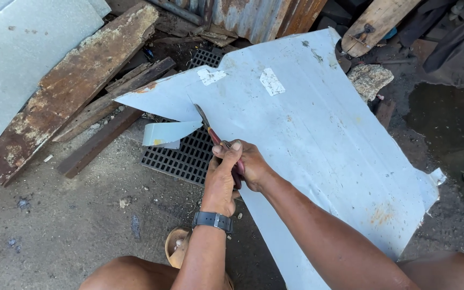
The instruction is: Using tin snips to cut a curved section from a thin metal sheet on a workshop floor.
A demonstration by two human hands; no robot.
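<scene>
Both hands clasped on snips, blades seemingly in metal sheet

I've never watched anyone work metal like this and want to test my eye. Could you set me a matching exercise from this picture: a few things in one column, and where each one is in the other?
Things:
1. tin snips
2. black grate
3. wristwatch
4. rusty plank

Places:
A. on the left hand's wrist
B. lying slantwise on the ground at upper left
C. gripped in both hands, blades at the edge of the metal sheet
D. on the ground, partly under the sheet

Pairs: 1-C, 2-D, 3-A, 4-B. The right hand sits behind the left on the handles.
</scene>
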